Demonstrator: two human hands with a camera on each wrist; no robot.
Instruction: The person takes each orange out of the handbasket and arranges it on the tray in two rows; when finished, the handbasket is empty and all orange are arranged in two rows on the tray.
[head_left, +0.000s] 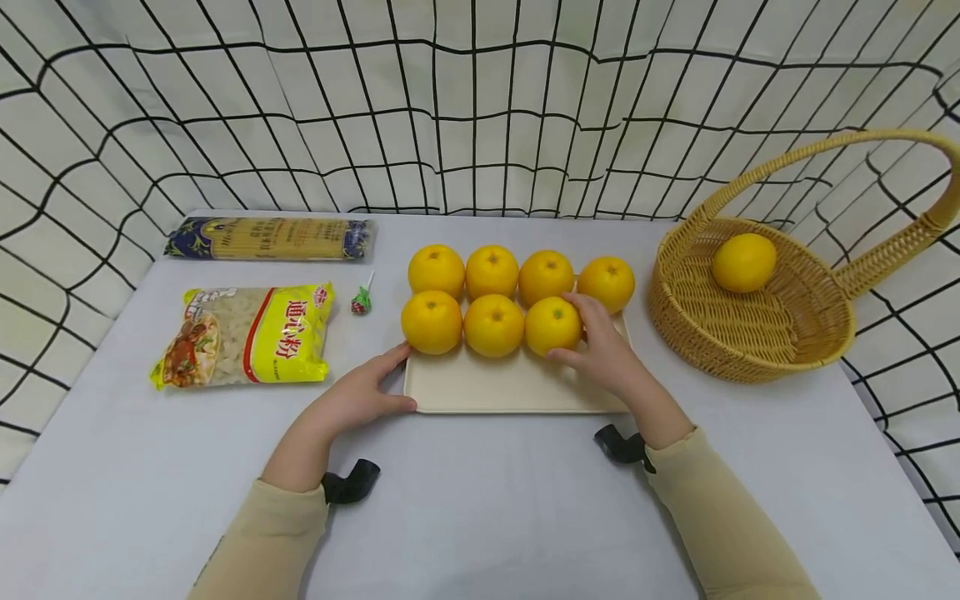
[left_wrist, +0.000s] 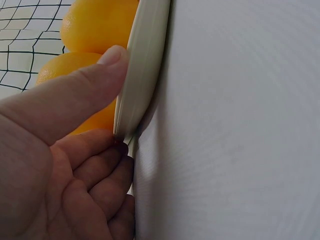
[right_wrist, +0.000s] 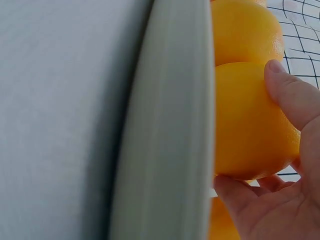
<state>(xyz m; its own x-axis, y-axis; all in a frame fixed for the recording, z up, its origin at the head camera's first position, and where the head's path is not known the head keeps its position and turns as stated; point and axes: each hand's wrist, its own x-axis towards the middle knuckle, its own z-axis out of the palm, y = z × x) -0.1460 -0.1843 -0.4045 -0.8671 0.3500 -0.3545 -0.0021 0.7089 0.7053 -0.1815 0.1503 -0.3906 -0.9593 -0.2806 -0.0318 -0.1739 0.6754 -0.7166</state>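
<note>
A cream rectangular tray (head_left: 517,387) holds several oranges in two rows. My right hand (head_left: 603,346) grips the rightmost orange (head_left: 553,325) of the front row, thumb at its near side and fingers round its far right. The right wrist view shows this orange (right_wrist: 255,120) between thumb and fingers, beside the tray's rim (right_wrist: 170,125). My left hand (head_left: 363,392) rests at the tray's left edge, thumb by the near corner and fingertips close to the front-left orange (head_left: 431,322). In the left wrist view, its thumb (left_wrist: 107,70) lies against the tray's rim (left_wrist: 142,65).
A wicker basket (head_left: 750,358) with a tall handle stands on the right, a yellow lemon-like fruit (head_left: 744,262) inside. To the left lie a bag of pasta (head_left: 247,336), a pack of noodles (head_left: 273,239) and a lollipop (head_left: 362,300). Black netting (head_left: 472,108) surrounds the white table.
</note>
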